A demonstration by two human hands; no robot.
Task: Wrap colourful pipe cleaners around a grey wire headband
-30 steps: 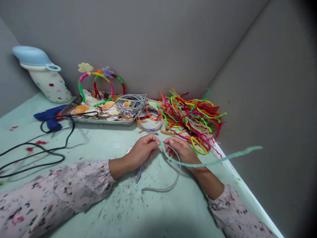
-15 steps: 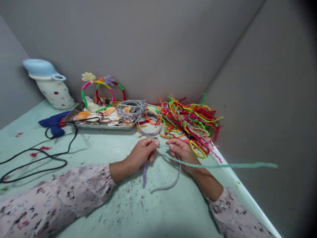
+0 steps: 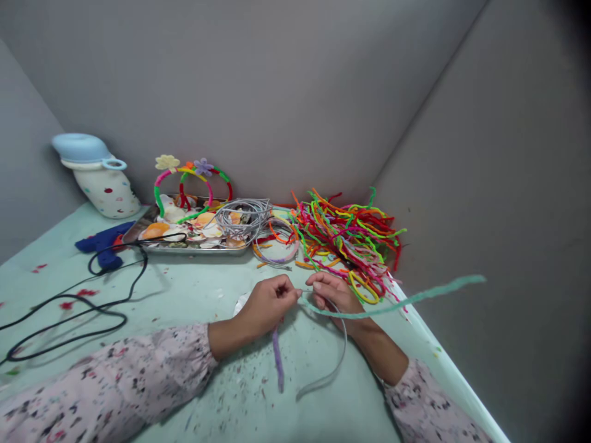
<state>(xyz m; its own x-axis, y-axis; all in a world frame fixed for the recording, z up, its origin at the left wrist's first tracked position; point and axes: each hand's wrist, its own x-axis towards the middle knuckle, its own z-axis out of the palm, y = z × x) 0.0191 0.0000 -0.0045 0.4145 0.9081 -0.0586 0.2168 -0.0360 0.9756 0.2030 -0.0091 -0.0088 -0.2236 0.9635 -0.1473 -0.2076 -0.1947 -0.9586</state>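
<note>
Thumb and fingers of my left hand (image 3: 270,303) pinch a grey wire together with the near end of a mint green pipe cleaner (image 3: 397,306). That pipe cleaner sweeps right, across my right wrist, its far end up in the air. My right hand (image 3: 336,292) faces the left one with its fingers closed on the grey wire (image 3: 344,351), whose tail curves down toward the table. Below my left hand hangs a purple pipe cleaner (image 3: 277,360); where its upper end goes is hidden.
Behind my hands lie a heap of colourful pipe cleaners (image 3: 346,224) and a coil of grey wire (image 3: 247,215). A metal tray (image 3: 203,251) holds shells and two flower-topped rings. On the left are a blue glue gun (image 3: 104,243), its black cord (image 3: 124,317) and a bottle (image 3: 108,191).
Both hands sit slightly lower in view. The mint pipe cleaner's free end has swung upward and left. The grey wire's tail and the purple pipe cleaner hang lower.
</note>
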